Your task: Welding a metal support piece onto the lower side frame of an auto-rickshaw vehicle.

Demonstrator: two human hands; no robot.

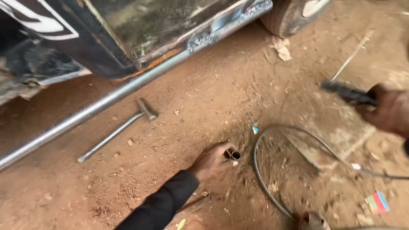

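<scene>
1. Bodywork of a vehicle (128,30) fills the upper left of the frame, dark and scorched, with a tyre (289,15) at top centre.
2. Long steel pipe (106,100) runs diagonally under it, from the left edge up toward top centre.
3. Black cable (260,174) loops over the red dirt at lower centre-right.
4. Metal hammer (123,127) lies left of centre on the ground.
5. Right hand (390,110), at the right edge, is clenched around a dark electrode holder (347,93) with a thin rod (351,55).
6. Left hand (213,161), lower centre, pinches a short pipe stub (234,154) resting on the ground.
</scene>
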